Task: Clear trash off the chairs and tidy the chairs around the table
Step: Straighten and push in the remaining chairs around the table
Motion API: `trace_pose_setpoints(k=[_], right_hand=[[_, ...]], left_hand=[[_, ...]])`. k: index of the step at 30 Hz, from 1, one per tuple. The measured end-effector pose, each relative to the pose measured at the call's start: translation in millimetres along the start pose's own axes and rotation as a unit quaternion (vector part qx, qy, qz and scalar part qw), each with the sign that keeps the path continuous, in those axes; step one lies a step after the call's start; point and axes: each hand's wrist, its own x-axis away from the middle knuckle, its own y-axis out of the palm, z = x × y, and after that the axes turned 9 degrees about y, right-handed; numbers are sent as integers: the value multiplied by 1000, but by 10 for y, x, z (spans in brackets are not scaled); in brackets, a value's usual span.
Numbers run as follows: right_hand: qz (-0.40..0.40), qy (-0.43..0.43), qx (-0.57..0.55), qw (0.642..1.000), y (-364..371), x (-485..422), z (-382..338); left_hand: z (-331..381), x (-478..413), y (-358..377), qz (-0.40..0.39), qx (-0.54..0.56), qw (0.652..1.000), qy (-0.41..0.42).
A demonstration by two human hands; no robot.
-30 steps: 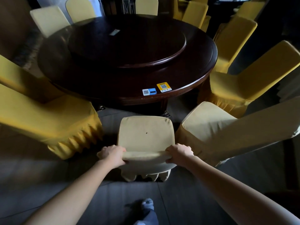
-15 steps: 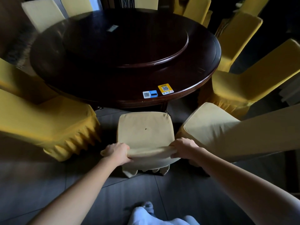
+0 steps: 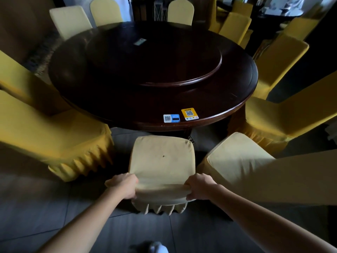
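A pale yellow covered chair (image 3: 162, 157) stands in front of me, its seat facing the dark round table (image 3: 113, 99). My left hand (image 3: 125, 187) grips the left end of the chair's backrest top. My right hand (image 3: 198, 188) grips the right end. A tiny dark speck (image 3: 163, 156) lies on the seat. The seat's front edge sits just short of the table rim.
Yellow covered chairs ring the table: one close at left (image 3: 60, 136), a pale one close at right (image 3: 237, 161), more at right (image 3: 273, 115) and at the back (image 3: 180, 10). Two QR stickers (image 3: 180, 115) lie near the table edge. Grey tiled floor (image 3: 45, 212) is below.
The chair has slid forward toward the table with both hands on its backrest. My view has shifted forward with it.
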Motion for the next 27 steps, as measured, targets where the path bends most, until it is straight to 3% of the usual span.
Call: trace_pose_setpoints(k=[9, 18, 27], right_hand=[[1, 0, 21, 1000, -236, -262, -73], [-2, 21, -4, 1000, -285, -503, -178], [12, 52, -82, 995, -204, -437, -230]], left_hand=[[-86, -184, -260, 11, -9, 1000, 0], [-296, -408, -442, -28, -23, 998, 46], [-246, -395, -466, -46, -119, 989, 80]])
